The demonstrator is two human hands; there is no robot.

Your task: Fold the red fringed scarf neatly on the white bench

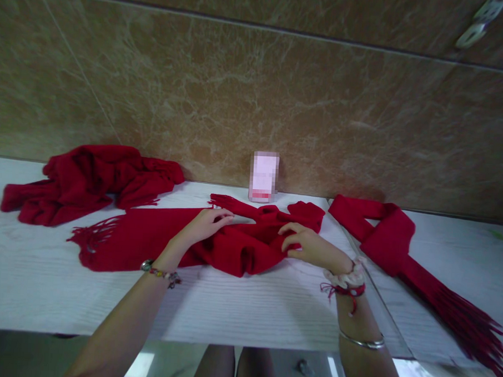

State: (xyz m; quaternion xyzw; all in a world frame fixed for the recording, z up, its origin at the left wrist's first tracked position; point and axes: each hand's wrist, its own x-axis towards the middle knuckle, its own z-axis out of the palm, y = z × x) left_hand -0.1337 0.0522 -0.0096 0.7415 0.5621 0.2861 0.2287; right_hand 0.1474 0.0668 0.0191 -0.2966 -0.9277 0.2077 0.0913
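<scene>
A red fringed scarf (149, 237) lies bunched across the middle of the white table (229, 315). My left hand (204, 224) rests on top of its crumpled middle, fingers stretched flat toward the right. My right hand (305, 243) sits at the scarf's right side, fingers curled and pinching a fold of the red cloth. Its fringe (91, 238) spreads out at the left end. Both wrists wear bracelets.
A second red scarf (89, 181) is heaped at the back left. A third red scarf (393, 239), folded with long fringe, lies at the right on the adjoining table. A small pink box (263, 177) stands against the brown marble wall. My knees show below the table's front edge.
</scene>
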